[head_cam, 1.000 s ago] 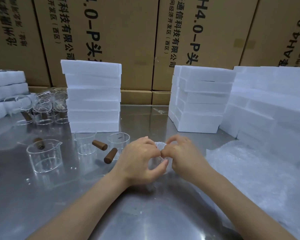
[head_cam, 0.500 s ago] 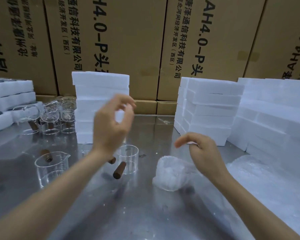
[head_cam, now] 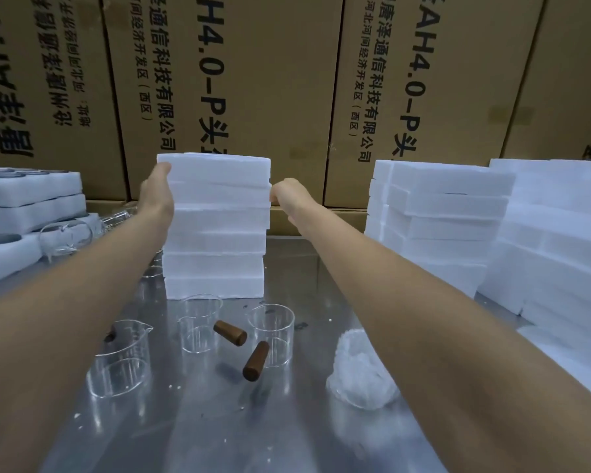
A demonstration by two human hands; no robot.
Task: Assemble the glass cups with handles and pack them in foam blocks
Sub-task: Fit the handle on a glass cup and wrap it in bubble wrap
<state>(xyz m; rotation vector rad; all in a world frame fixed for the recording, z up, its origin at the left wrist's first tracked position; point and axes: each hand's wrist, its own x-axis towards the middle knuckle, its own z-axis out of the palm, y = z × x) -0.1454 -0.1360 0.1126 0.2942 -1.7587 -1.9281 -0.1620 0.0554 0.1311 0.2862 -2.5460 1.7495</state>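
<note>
- At the top of the middle foam stack (head_cam: 215, 227), both hands are on the uppermost foam block (head_cam: 219, 170): the left hand (head_cam: 157, 194) lies with its fingers along the block's left end, the right hand (head_cam: 287, 196) meets its right end.
- A second ago those hands were working together low on the steel table (head_cam: 219, 431), closing bubble wrap round a cup; half a second ago they had let go and were rising. Now they are up at the stack.
- That reads as wrapping done, packing next: a foam block is being fetched.
- Grip state: the left fingers look fairly straight against the foam; the right fingers curl at the edge, though whether they truly clamp it I cannot tell.
- Well below the right hand and nearer the person sits the wrapped cup (head_cam: 360, 373), a lumpy, cloudy bundle, resting free.
- Below the grip, at the stack's foot, stand clear glass cups (head_cam: 272, 332), thin-walled, each with a stubby brown wooden handle (head_cam: 255, 361).
- A spouted glass cup (head_cam: 122, 360) stands below the left forearm.
- The foam is matte white, grainy, square-edged; the table is brushed and reflective.
- Behind the grip rise brown printed cartons (head_cam: 253, 80).
</note>
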